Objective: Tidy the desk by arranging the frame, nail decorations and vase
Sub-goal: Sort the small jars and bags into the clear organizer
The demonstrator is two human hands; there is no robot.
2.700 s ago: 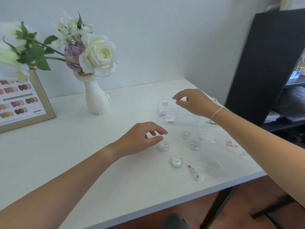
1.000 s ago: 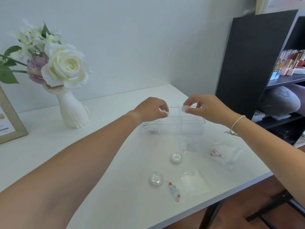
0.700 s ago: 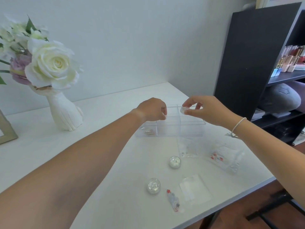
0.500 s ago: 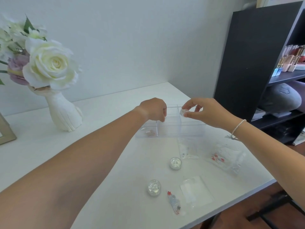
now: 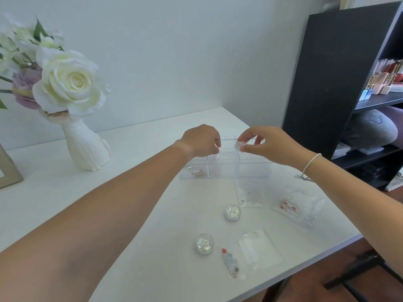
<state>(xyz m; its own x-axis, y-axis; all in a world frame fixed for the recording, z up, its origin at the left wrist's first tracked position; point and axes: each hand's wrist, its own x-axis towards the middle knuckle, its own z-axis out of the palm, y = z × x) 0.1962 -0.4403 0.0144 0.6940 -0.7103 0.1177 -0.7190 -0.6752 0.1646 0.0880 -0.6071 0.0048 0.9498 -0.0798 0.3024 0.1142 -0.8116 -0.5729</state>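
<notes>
A clear divided organizer box lies on the white desk. My left hand hangs over its middle compartment, fingers curled down around a small glitter jar that is mostly hidden. My right hand pinches another small clear jar above the box's right part. Two glitter jars stand loose nearer me. Clear bags of nail decorations and a strip of charms lie around them. The white hand-shaped vase with roses stands at the left. A frame corner shows at the left edge.
A black shelf unit with bottles and a grey cushion stands close to the desk's right end. The desk's front edge runs diagonally at the lower right, with dark chair legs below it. The wall is right behind the box and vase.
Two jars have left the desk since the earliest frame; each hand carried one to the organizer box. In the last second both hands sank slightly toward the box.
</notes>
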